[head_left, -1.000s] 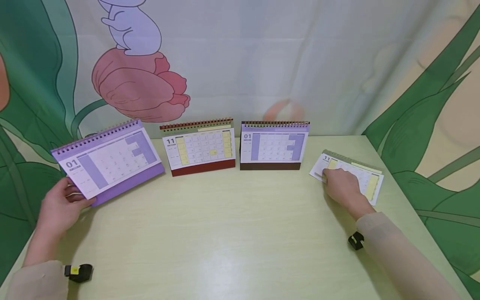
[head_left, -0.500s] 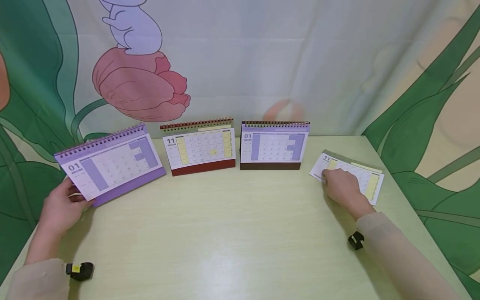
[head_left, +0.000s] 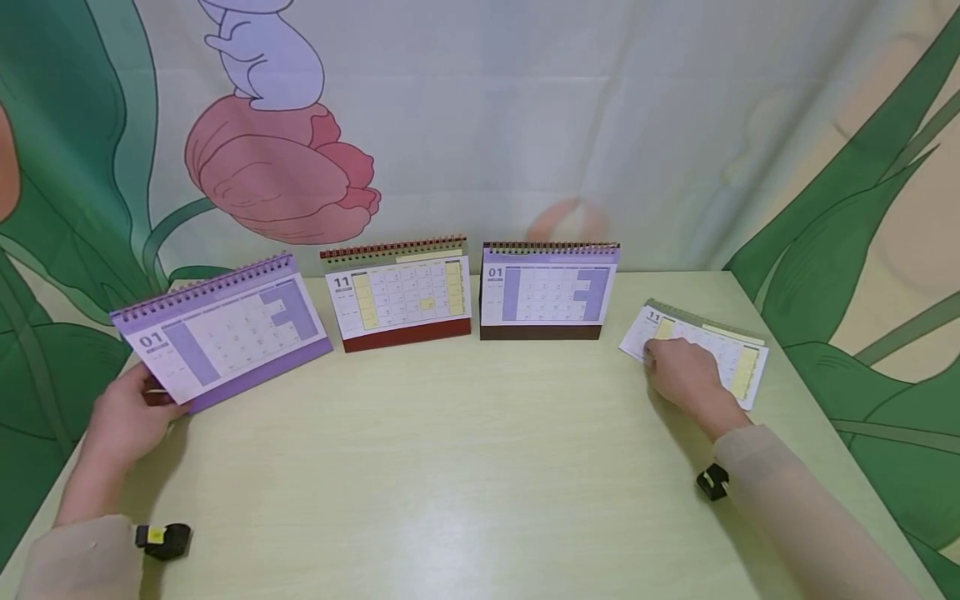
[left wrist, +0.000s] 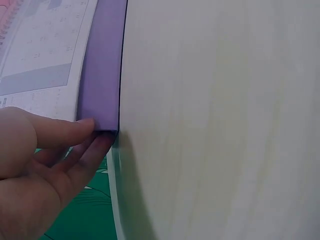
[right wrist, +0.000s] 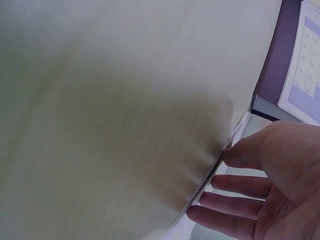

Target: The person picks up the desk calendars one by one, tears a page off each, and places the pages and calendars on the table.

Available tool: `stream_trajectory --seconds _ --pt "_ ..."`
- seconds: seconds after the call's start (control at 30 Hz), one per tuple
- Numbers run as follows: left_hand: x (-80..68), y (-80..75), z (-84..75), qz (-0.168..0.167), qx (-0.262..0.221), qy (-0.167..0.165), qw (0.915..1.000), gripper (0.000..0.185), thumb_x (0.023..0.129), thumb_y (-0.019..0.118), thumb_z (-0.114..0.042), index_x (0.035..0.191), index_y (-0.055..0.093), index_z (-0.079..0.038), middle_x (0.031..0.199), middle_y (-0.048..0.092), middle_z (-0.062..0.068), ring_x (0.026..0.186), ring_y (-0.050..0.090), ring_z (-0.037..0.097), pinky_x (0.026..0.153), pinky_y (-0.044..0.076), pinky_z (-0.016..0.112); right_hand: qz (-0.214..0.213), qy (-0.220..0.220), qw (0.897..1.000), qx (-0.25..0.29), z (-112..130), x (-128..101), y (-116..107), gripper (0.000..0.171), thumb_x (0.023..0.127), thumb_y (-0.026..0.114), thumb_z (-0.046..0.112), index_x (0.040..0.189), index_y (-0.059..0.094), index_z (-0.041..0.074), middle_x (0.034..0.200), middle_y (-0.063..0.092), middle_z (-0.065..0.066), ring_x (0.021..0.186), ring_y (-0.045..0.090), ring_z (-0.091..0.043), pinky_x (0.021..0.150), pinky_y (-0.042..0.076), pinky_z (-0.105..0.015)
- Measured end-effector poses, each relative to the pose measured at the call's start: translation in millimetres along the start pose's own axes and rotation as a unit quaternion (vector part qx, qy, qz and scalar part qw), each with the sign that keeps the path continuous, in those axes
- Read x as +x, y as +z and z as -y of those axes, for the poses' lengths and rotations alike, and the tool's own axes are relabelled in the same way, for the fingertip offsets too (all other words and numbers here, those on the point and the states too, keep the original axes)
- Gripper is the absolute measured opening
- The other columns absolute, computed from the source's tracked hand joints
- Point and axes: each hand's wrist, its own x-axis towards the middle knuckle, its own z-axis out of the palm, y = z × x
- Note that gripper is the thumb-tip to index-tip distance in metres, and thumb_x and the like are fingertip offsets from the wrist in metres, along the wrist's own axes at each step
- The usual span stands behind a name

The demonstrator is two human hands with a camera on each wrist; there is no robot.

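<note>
A purple-based desk calendar (head_left: pixel 225 333) showing "01" stands at an angle at the table's left. My left hand (head_left: pixel 131 412) pinches its near left corner: in the left wrist view the thumb (left wrist: pixel 65 127) lies on the purple base (left wrist: pixel 102 75) and the fingers sit under it. At the right a green-backed calendar (head_left: pixel 738 362) showing "11" lies flat. My right hand (head_left: pixel 678 371) rests on its near left part. In the right wrist view that hand (right wrist: pixel 260 190) has straight fingers, with the thumb at the page edge (right wrist: pixel 231 137).
Two more calendars stand at the back: a red-based "11" (head_left: pixel 401 296) and a brown-based "01" (head_left: pixel 547 292), the latter also in the right wrist view (right wrist: pixel 275 65). The pale green table (head_left: pixel 465 467) ends at a printed cloth backdrop (head_left: pixel 525 125).
The purple calendar has sunk slightly and settled nearer the table, with my left hand moving a little down and toward me. The right hand has not moved.
</note>
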Motion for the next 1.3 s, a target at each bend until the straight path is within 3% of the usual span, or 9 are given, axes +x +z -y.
stream_trajectory --seconds 0.13,0.23,0.3,0.4,0.53,0.7,0.93,1.07,1.3 --pt "0.0 1.0 1.0 0.007 -0.001 0.007 0.9999 0.052 0.092 0.067 0.006 0.139 0.044 0.013 0.122 0.054 0.038 0.102 0.057 0.052 0.066 0.048 0.02 0.001 0.001 1.0 0.004 0.2 -0.8 -0.5 0.013 0.095 0.053 0.002 0.092 0.066 0.003 0.081 0.065 -0.014 0.068 0.051 -0.028 0.055 0.045 -0.045" --pt "-1.6 0.7 -1.0 0.028 -0.013 0.006 0.9995 0.059 0.093 0.065 0.007 0.145 0.038 0.011 0.127 0.05 0.039 0.107 0.053 0.054 0.079 0.055 0.044 0.0 0.004 1.0 0.006 1.0 -1.9 -0.9 0.014 0.095 0.053 0.002 0.088 0.065 0.004 0.079 0.064 -0.014 0.068 0.051 -0.028 0.055 0.045 -0.045" --pt "-2.8 0.4 -3.4 0.041 -0.024 0.005 0.9989 0.065 0.094 0.065 0.006 0.149 0.032 0.01 0.13 0.046 0.039 0.111 0.05 0.056 0.086 0.05 0.063 -0.002 0.006 1.0 0.006 1.6 -2.8 -1.2 0.014 0.095 0.053 0.003 0.086 0.064 0.005 0.08 0.064 -0.014 0.068 0.051 -0.028 0.055 0.045 -0.046" --pt "-5.7 -0.6 -6.8 0.046 -0.04 0.001 0.9982 0.069 0.096 0.066 0.002 0.151 0.026 0.01 0.133 0.042 0.041 0.115 0.046 0.059 0.092 0.042 0.074 -0.006 0.007 1.0 0.005 3.0 -4.2 -2.2 0.015 0.095 0.052 0.004 0.085 0.063 0.005 0.081 0.065 -0.015 0.069 0.053 -0.029 0.055 0.046 -0.047" --pt "-11.7 -3.8 -11.6 0.03 -0.044 -0.013 0.9985 0.068 0.1 0.065 -0.009 0.151 0.023 0.012 0.137 0.039 0.042 0.119 0.044 0.061 0.093 0.04 0.074 -0.012 0.004 1.0 0.007 5.1 -5.3 -3.4 0.014 0.096 0.053 0.004 0.086 0.063 0.005 0.083 0.066 -0.016 0.071 0.054 -0.029 0.057 0.046 -0.047" --pt "-18.6 -9.5 -25.0 -0.029 -0.02 -0.042 0.9985 0.066 0.104 0.059 -0.021 0.15 0.026 0.013 0.139 0.042 0.04 0.121 0.045 0.058 0.091 0.042 0.068 -0.023 0.001 1.0 0.018 8.8 -5.7 -5.2 0.013 0.097 0.055 0.005 0.088 0.064 0.004 0.081 0.064 -0.013 0.072 0.052 -0.028 0.059 0.044 -0.043" --pt "-25.2 -15.6 -49.6 -0.114 0.008 -0.09 0.9894 0.074 0.102 0.058 -0.026 0.154 0.021 0.013 0.146 0.034 0.039 0.128 0.038 0.056 0.098 0.034 0.069 -0.054 -0.01 0.998 0.027 15.2 -5.3 -5.7 0.023 0.098 0.058 0.011 0.115 0.068 -0.001 0.1 0.071 -0.021 0.087 0.067 -0.037 0.064 0.052 -0.053" --pt "-29.5 -14.9 -65.0 -0.145 0.012 -0.107 0.9837 0.078 0.101 0.059 -0.025 0.157 0.017 0.009 0.153 0.023 0.037 0.133 0.028 0.055 0.107 0.029 0.069 -0.071 -0.024 0.997 0.032 22.3 -5.4 -6.9 0.025 0.098 0.06 0.012 0.118 0.068 -0.001 0.107 0.072 -0.022 0.095 0.068 -0.041 0.069 0.054 -0.056" --pt "-36.7 -5.6 -97.0 -0.169 0.011 -0.041 0.9848 0.073 0.098 0.062 -0.016 0.156 0.023 0.009 0.153 0.019 0.037 0.14 0.018 0.054 0.111 0.019 0.069 -0.088 -0.044 0.994 0.036 35.0 -5.8 -12.0 0.029 0.099 0.058 0.012 0.123 0.066 -0.003 0.115 0.07 -0.023 0.1 0.068 -0.043 0.077 0.055 -0.057"
